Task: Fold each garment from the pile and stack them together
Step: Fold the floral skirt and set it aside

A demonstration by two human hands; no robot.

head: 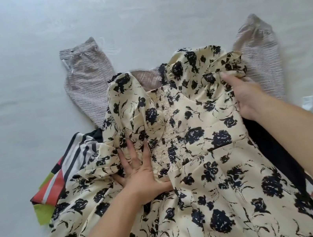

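On the floral dress point(205, 131), the left hand point(140, 172) presses flat at its waist while the right hand point(248, 92) grips its ruffled sleeve.

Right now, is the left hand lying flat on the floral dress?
Yes, the left hand lies with spread, straight fingers pressed on the bodice of the floral dress.

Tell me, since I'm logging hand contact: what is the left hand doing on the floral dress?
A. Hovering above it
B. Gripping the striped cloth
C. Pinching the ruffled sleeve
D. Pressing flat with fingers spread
D: the left hand lies flat, fingers spread, on the floral dress near its waist.
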